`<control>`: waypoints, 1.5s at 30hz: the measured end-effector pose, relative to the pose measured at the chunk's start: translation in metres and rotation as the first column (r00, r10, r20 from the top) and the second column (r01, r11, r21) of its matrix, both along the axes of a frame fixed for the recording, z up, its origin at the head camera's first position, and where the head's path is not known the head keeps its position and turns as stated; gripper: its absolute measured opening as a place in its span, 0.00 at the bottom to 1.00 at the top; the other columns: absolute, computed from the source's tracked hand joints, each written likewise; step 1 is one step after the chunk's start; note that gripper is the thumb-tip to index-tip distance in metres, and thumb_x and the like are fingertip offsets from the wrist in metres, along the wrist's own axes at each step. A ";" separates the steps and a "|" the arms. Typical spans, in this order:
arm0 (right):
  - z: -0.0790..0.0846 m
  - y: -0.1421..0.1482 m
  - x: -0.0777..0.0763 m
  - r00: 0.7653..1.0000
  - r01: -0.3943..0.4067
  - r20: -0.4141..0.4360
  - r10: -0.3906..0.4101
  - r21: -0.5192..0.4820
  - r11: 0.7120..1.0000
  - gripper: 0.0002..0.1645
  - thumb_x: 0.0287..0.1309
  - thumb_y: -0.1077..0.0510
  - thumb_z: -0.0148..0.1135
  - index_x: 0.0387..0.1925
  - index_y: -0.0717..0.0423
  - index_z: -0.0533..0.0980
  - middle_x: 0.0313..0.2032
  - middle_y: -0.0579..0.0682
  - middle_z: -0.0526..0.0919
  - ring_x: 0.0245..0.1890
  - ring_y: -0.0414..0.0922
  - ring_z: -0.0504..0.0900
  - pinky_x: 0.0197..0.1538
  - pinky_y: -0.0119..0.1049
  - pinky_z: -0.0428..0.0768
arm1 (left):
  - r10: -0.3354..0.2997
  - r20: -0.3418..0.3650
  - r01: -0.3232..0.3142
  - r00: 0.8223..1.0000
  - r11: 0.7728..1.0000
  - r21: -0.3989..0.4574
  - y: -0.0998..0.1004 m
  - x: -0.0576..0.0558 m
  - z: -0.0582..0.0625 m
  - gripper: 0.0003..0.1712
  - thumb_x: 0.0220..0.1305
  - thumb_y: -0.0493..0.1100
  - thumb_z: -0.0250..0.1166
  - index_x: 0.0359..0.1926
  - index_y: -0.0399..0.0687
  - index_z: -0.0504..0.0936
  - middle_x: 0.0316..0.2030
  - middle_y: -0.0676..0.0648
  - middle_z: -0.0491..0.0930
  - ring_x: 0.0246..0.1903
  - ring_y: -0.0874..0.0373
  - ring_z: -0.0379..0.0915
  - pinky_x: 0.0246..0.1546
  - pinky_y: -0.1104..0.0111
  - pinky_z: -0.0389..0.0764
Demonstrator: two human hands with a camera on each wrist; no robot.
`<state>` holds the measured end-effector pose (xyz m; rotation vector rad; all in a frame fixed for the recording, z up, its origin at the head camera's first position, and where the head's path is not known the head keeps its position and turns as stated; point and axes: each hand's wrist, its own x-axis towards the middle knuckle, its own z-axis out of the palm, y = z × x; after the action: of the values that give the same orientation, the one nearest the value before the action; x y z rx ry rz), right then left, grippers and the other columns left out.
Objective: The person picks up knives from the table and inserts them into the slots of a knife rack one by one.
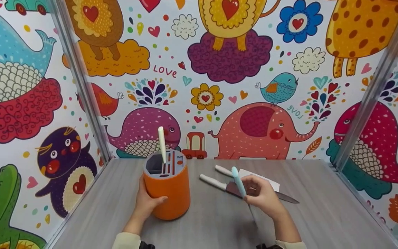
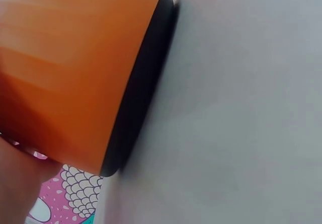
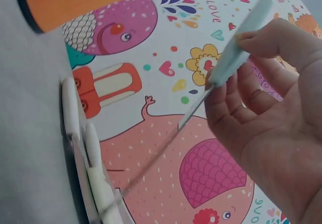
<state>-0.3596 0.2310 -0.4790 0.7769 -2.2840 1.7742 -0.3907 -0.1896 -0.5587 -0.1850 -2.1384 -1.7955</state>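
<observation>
An orange cylindrical knife block point(image 1: 168, 199) with a grey slotted top stands upright on the table. My left hand point(image 1: 148, 202) grips its side, thumb across the front. One cream handle point(image 1: 162, 143) sticks up out of the block. In my right hand point(image 1: 264, 197) is a knife with a light blue handle point(image 1: 239, 183), pinched between thumb and fingers. Its thin blade point(image 3: 188, 114) slants down toward the tabletop in the head view. Two more knives lie just beyond this hand: a white-handled knife point(image 1: 213, 182) with a long dark blade, and a white-bladed knife point(image 1: 264, 179) behind it.
The grey wood-grain table point(image 1: 206, 224) runs back to a wall point(image 1: 171, 27) printed with cartoon animals. Metal posts point(image 1: 81, 79) stand at both back corners, and printed side panels point(image 1: 16, 145) close in the left and right.
</observation>
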 end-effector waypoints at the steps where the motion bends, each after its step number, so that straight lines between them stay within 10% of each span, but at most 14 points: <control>1: 0.000 0.000 0.000 1.000 -0.005 -0.010 0.004 -0.035 0.999 0.24 0.51 0.78 0.67 0.53 0.67 0.80 0.42 0.51 0.87 0.41 0.40 0.86 0.47 0.34 0.89 | 0.002 -0.006 -0.002 1.000 1.000 -0.002 0.000 0.000 0.000 0.69 0.52 0.42 0.85 0.84 0.54 0.47 0.76 0.46 0.67 0.67 0.53 0.69 0.68 0.75 0.70; 10: 0.003 -0.008 0.002 1.000 0.025 -0.001 -0.025 -0.196 0.980 0.24 0.53 0.80 0.65 0.54 0.75 0.75 0.42 0.44 0.88 0.44 0.39 0.88 0.49 0.33 0.89 | -0.001 -0.022 0.001 1.000 1.000 -0.008 -0.001 -0.001 0.002 0.67 0.53 0.43 0.84 0.83 0.53 0.49 0.77 0.46 0.66 0.69 0.52 0.68 0.76 0.59 0.70; 16: 0.008 -0.019 0.007 1.000 0.021 0.001 -0.022 -0.239 0.971 0.26 0.52 0.81 0.65 0.55 0.76 0.74 0.42 0.44 0.88 0.44 0.38 0.88 0.48 0.33 0.90 | 0.082 -0.151 -0.067 0.985 0.993 0.100 0.000 0.004 0.018 0.62 0.55 0.40 0.77 0.83 0.45 0.50 0.81 0.37 0.58 0.77 0.40 0.59 0.80 0.38 0.58; 19: 0.009 -0.026 0.010 1.000 0.004 -0.029 -0.011 -0.246 0.969 0.25 0.53 0.81 0.66 0.55 0.75 0.75 0.42 0.45 0.88 0.44 0.38 0.88 0.47 0.33 0.90 | 0.200 -0.255 -0.154 0.946 0.970 0.189 0.008 0.014 0.039 0.55 0.57 0.37 0.72 0.81 0.39 0.54 0.80 0.35 0.59 0.78 0.45 0.60 0.83 0.54 0.61; 24: 0.011 -0.049 0.017 0.995 0.046 -0.069 -0.070 -0.296 0.954 0.26 0.49 0.82 0.68 0.53 0.75 0.76 0.42 0.47 0.86 0.42 0.40 0.88 0.45 0.31 0.89 | 0.352 -0.428 -0.276 0.832 0.933 0.231 0.025 0.034 0.074 0.44 0.57 0.31 0.67 0.74 0.29 0.63 0.73 0.31 0.65 0.72 0.61 0.65 0.75 0.79 0.65; 30: 0.015 -0.074 0.027 0.986 0.145 -0.042 -0.164 -0.290 0.946 0.26 0.51 0.80 0.70 0.53 0.69 0.78 0.43 0.50 0.85 0.42 0.40 0.87 0.49 0.30 0.88 | 0.317 -0.581 -0.229 0.750 0.948 0.222 0.048 0.059 0.101 0.34 0.57 0.23 0.64 0.66 0.22 0.69 0.65 0.36 0.73 0.66 0.60 0.72 0.71 0.75 0.74; 33: 0.015 -0.083 0.030 0.985 0.162 -0.012 -0.171 -0.276 0.947 0.26 0.52 0.78 0.71 0.54 0.68 0.79 0.44 0.54 0.86 0.43 0.42 0.87 0.49 0.31 0.88 | 0.260 -0.586 -0.184 0.767 0.965 0.186 0.069 0.075 0.107 0.33 0.57 0.20 0.64 0.66 0.25 0.70 0.64 0.43 0.74 0.66 0.58 0.73 0.70 0.74 0.75; 45: 0.011 -0.110 0.042 0.996 0.082 0.052 -0.072 -0.233 0.969 0.26 0.52 0.76 0.70 0.55 0.68 0.78 0.47 0.62 0.84 0.44 0.43 0.87 0.50 0.33 0.89 | -0.076 -0.293 0.088 0.953 0.996 0.025 0.121 0.105 0.106 0.30 0.68 0.31 0.67 0.70 0.39 0.73 0.66 0.42 0.77 0.67 0.54 0.76 0.71 0.66 0.76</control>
<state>-0.3173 0.1210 -0.4678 0.6043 -2.0470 1.9952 -0.2856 -0.0686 -0.4525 -0.5044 -1.9123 -1.7279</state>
